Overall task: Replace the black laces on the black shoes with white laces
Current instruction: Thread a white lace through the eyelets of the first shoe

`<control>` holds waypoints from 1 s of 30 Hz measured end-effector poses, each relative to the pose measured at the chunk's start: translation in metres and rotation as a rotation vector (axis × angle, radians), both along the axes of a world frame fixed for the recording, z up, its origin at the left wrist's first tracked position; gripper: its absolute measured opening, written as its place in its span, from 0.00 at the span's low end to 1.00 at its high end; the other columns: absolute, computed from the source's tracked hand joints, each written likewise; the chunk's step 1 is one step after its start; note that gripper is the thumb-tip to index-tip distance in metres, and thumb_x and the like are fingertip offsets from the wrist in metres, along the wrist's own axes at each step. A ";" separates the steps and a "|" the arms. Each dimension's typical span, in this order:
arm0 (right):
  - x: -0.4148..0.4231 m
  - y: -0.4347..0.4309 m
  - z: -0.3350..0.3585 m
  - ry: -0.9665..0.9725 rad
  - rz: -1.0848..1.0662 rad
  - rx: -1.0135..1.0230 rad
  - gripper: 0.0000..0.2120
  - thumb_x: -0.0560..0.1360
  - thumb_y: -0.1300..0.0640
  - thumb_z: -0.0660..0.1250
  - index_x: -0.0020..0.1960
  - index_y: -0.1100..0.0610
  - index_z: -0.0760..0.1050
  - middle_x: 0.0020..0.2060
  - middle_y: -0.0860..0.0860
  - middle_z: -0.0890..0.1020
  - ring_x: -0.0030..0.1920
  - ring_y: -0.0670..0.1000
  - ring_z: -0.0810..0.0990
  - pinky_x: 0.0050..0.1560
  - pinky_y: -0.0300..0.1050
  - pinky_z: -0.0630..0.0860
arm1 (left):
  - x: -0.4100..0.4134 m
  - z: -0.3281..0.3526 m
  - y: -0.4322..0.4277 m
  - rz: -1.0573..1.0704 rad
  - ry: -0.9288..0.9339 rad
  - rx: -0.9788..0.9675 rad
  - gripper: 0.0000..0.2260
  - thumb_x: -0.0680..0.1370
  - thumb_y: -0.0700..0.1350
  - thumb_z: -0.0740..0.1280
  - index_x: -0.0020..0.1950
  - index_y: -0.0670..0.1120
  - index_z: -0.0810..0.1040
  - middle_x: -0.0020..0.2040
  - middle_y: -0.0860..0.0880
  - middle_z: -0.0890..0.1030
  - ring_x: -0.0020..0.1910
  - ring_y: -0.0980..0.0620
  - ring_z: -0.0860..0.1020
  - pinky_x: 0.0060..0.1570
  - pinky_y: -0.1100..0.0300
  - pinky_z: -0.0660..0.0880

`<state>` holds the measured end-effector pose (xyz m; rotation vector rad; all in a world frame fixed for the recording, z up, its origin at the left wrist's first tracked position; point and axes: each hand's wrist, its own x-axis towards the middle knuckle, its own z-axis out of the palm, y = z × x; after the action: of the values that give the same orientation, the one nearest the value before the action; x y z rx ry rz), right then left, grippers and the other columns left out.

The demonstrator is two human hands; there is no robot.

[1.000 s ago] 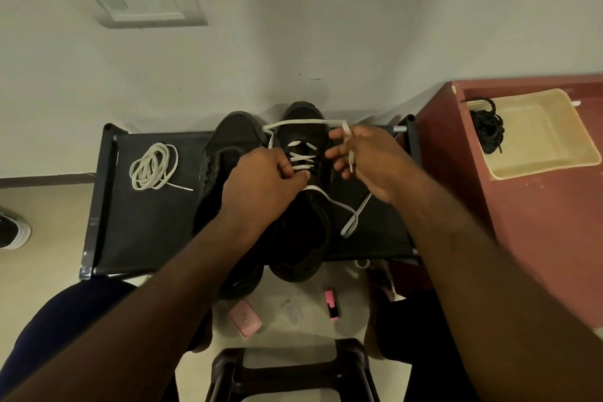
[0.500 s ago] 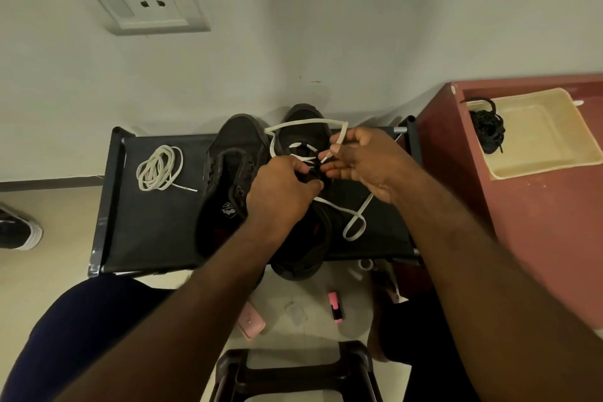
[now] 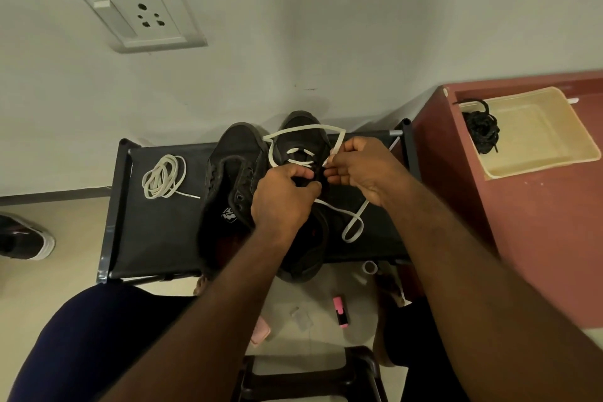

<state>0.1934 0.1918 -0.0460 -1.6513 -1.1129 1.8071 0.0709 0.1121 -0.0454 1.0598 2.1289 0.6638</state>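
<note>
Head view: both forearms reach forward over a black rack (image 3: 156, 228) that stands against the wall; the left hand (image 3: 284, 196) is palm down with its fingers curled, gripping the half-laced shoe (image 3: 298, 117) at the eyelet rows; the right hand (image 3: 365, 170) sits just beside it, knuckles up, thumb and forefinger pinching the tip of the white lace (image 3: 303, 130) close to the eyelets. That lace loops out past the toe and back to the right hand; its other end trails from under the left hand and lies in a loop on the rack.

Two black shoes stand side by side on the rack, toes to the wall: the half-laced one, with two white bars showing above the left knuckles, and the unlaced shoe (image 3: 228, 173) touching it on the left. There are two white laces: the one in hand and a coiled lace (image 3: 163, 176) lying well apart on the rack's left part. One bundle of black laces (image 3: 481, 130) rests in the near corner of one cream tray (image 3: 548, 147) on a red cabinet (image 3: 538, 238) to the right.
</note>
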 end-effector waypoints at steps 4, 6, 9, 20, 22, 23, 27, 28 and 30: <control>-0.002 -0.001 0.001 0.008 0.018 0.023 0.07 0.75 0.71 0.68 0.53 0.66 0.75 0.40 0.60 0.81 0.36 0.52 0.82 0.36 0.41 0.81 | -0.001 -0.002 -0.002 -0.020 0.011 0.021 0.07 0.73 0.52 0.74 0.50 0.57 0.82 0.30 0.56 0.75 0.30 0.58 0.73 0.32 0.62 0.67; -0.003 -0.001 0.002 0.015 0.041 0.022 0.09 0.74 0.72 0.68 0.54 0.68 0.75 0.40 0.60 0.81 0.36 0.53 0.82 0.36 0.42 0.81 | -0.002 -0.003 -0.002 -0.030 0.012 0.025 0.07 0.73 0.52 0.74 0.50 0.57 0.82 0.30 0.57 0.73 0.30 0.58 0.72 0.33 0.62 0.66; -0.003 0.000 0.002 0.020 0.070 0.024 0.11 0.74 0.72 0.69 0.55 0.68 0.75 0.40 0.61 0.81 0.36 0.53 0.83 0.38 0.44 0.82 | -0.004 -0.005 -0.003 -0.045 0.012 0.032 0.07 0.73 0.53 0.73 0.50 0.57 0.82 0.28 0.56 0.72 0.28 0.58 0.70 0.32 0.62 0.65; -0.004 0.000 0.002 -0.011 0.118 0.059 0.11 0.73 0.72 0.69 0.55 0.67 0.74 0.40 0.62 0.81 0.36 0.55 0.83 0.39 0.45 0.83 | -0.005 -0.005 -0.004 -0.064 0.028 0.054 0.07 0.74 0.53 0.73 0.51 0.57 0.82 0.28 0.54 0.74 0.26 0.58 0.71 0.30 0.63 0.66; -0.004 0.000 0.002 -0.013 0.140 0.059 0.11 0.73 0.72 0.68 0.54 0.66 0.74 0.39 0.61 0.82 0.36 0.55 0.83 0.41 0.47 0.83 | -0.005 -0.006 -0.004 -0.063 0.030 0.060 0.07 0.74 0.53 0.73 0.51 0.57 0.82 0.28 0.54 0.75 0.26 0.58 0.71 0.30 0.63 0.66; -0.004 0.000 0.002 -0.014 0.140 0.061 0.10 0.74 0.72 0.68 0.54 0.66 0.74 0.39 0.60 0.82 0.36 0.55 0.83 0.42 0.48 0.83 | -0.004 -0.006 -0.005 -0.062 0.029 0.065 0.07 0.74 0.53 0.73 0.51 0.57 0.82 0.28 0.54 0.75 0.26 0.58 0.71 0.30 0.63 0.66; -0.006 -0.001 0.001 -0.010 0.119 0.065 0.10 0.73 0.72 0.69 0.53 0.65 0.74 0.38 0.59 0.82 0.34 0.53 0.83 0.40 0.46 0.83 | -0.005 -0.007 -0.006 -0.047 0.014 0.088 0.07 0.74 0.52 0.72 0.52 0.56 0.83 0.28 0.54 0.76 0.26 0.59 0.71 0.31 0.64 0.66; -0.006 -0.002 0.000 -0.013 0.115 0.066 0.09 0.73 0.72 0.69 0.53 0.65 0.75 0.38 0.59 0.82 0.34 0.53 0.83 0.40 0.46 0.82 | -0.005 -0.008 -0.006 -0.043 0.007 0.093 0.07 0.75 0.52 0.71 0.52 0.56 0.83 0.27 0.55 0.76 0.25 0.59 0.71 0.31 0.64 0.66; -0.007 -0.002 -0.001 -0.015 0.111 0.065 0.09 0.74 0.72 0.69 0.53 0.66 0.76 0.38 0.59 0.82 0.34 0.52 0.83 0.39 0.44 0.82 | -0.006 -0.007 -0.005 -0.037 0.000 0.099 0.06 0.76 0.51 0.70 0.52 0.56 0.84 0.27 0.55 0.75 0.25 0.60 0.71 0.31 0.64 0.66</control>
<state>0.1868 0.1901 -0.0475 -1.5966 -1.2789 1.8086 0.0649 0.1066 -0.0527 1.1495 2.0893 0.7582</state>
